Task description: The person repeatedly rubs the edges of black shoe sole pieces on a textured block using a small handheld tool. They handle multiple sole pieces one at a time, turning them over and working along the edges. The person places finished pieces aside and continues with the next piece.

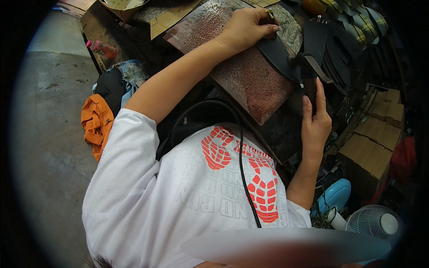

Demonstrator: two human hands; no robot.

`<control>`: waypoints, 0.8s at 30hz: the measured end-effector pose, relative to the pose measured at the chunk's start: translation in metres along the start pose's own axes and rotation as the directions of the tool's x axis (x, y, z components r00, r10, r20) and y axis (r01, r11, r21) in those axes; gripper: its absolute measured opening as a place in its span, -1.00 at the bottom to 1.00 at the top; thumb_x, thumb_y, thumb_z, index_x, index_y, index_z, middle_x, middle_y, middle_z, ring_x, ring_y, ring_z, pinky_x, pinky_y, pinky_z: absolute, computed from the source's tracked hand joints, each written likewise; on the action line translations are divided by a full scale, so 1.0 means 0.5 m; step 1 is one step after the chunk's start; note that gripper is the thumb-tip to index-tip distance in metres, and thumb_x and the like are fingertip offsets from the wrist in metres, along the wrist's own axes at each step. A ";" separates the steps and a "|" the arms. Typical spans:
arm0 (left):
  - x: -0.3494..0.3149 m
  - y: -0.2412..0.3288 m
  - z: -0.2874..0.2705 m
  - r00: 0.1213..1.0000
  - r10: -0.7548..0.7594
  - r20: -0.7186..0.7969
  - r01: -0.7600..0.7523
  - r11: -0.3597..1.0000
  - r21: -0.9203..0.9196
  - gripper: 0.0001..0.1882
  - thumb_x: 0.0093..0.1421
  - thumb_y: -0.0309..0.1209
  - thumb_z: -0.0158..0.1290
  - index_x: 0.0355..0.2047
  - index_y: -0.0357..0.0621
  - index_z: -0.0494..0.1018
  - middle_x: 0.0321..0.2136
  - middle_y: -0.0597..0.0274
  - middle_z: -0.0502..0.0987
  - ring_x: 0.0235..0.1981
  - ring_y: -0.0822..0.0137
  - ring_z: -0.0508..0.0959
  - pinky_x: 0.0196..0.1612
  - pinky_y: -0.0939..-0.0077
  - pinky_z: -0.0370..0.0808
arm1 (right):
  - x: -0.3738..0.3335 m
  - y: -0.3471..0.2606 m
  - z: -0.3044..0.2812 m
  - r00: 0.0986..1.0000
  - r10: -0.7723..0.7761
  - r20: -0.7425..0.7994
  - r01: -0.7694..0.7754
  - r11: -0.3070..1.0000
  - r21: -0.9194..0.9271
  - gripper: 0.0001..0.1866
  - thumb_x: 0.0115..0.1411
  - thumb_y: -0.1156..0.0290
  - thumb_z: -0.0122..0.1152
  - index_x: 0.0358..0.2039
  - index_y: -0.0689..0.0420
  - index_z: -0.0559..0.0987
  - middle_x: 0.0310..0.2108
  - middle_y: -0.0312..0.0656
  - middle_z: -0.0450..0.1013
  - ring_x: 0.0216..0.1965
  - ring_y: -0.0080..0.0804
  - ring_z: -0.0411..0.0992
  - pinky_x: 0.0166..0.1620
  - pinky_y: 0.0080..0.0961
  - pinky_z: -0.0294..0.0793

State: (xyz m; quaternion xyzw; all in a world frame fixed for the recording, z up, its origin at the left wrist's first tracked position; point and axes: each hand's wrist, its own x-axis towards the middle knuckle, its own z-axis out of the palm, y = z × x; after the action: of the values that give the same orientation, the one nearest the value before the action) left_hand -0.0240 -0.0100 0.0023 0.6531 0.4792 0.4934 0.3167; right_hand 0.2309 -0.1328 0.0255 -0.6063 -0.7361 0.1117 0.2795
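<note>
Hammer (309, 82) in right hand (317, 124); brown cartons (374, 133) grouped nearby.

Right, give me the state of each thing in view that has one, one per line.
Hammer: gripped in the right hand.
Right hand: closed on the hammer, index finger extended.
Left hand: fingers curled at one end of the flat black piece, exact grip unclear.
Orange cloth: crumpled.
Pink bottle: capped.
Cardboard boxes: stacked in rows.
Fan: cannot tell whether it's running.
</note>
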 end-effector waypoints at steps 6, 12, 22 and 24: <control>0.005 -0.040 0.013 0.993 -0.115 -0.007 0.111 0.968 -0.227 -0.78 0.22 -0.45 0.22 -0.17 -0.34 0.61 -0.39 0.10 0.69 -0.39 0.39 0.71 -0.28 0.56 0.64 | 0.000 0.001 -0.007 1.000 0.000 0.016 0.000 1.000 -0.005 -0.43 0.32 0.23 0.22 0.33 -0.16 0.36 -0.08 0.06 0.59 -0.11 0.02 0.60 -0.17 -0.22 0.58; 0.000 -0.019 0.020 0.995 -0.094 -0.044 0.086 0.984 -0.156 -0.75 0.19 -0.41 0.24 -0.17 -0.30 0.61 -0.39 0.09 0.69 -0.39 0.37 0.71 -0.30 0.53 0.64 | 0.001 0.012 0.000 1.000 -0.029 -0.005 0.030 0.999 0.019 -0.45 0.32 0.26 0.23 0.31 -0.16 0.39 -0.05 0.04 0.58 -0.08 -0.05 0.60 -0.15 -0.28 0.57; 0.017 -0.014 0.046 0.900 0.433 0.042 -0.398 0.780 0.482 -0.84 0.17 -0.29 0.20 -0.30 -0.07 0.60 -0.46 0.13 0.63 -0.38 0.08 0.65 -0.27 0.29 0.59 | 0.075 -0.117 -0.201 0.804 -0.365 -0.470 0.541 0.777 0.323 -0.53 0.41 0.13 0.02 0.05 0.32 0.48 -0.36 -0.08 0.51 -0.47 -0.45 0.45 -0.43 -0.60 0.41; 0.014 -0.017 0.052 0.871 0.488 0.047 -0.448 0.754 0.481 -0.86 0.16 -0.31 0.20 -0.34 -0.08 0.59 -0.48 0.13 0.61 -0.41 0.08 0.64 -0.30 0.28 0.58 | 0.084 -0.112 -0.192 0.745 -0.474 -0.470 0.612 0.765 0.199 -0.47 0.43 0.06 -0.01 0.01 0.36 0.49 -0.46 -0.12 0.51 -0.57 -0.50 0.44 -0.50 -0.62 0.41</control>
State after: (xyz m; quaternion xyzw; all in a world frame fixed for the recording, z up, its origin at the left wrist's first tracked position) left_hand -0.0014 0.0011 -0.0109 0.7888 0.4191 0.4496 -0.0073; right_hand 0.2324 -0.1229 0.1438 -0.3127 -0.7795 0.0259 0.5422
